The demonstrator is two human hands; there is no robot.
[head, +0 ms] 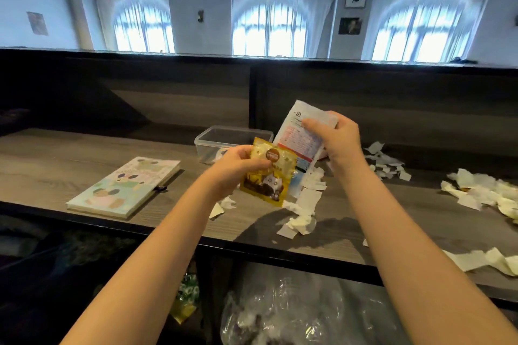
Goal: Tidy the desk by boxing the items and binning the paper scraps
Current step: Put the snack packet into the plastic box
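**Two packets lifted, clear box waiting**

Boxing is the step in hand. The left hand pinches a yellow packet by its upper edge, fingers curled round it. The right hand grips a white packet near its top. Both packets hang above the desk, just in front of the open box, which stands at the back with something already inside. A notebook lies flat to the left. Paper scraps litter the middle and right of the desk, so binning looks not yet done; a clear bag shows below the desk edge. Next, I judge, both packets must go forward over the box rim and be let go flat.
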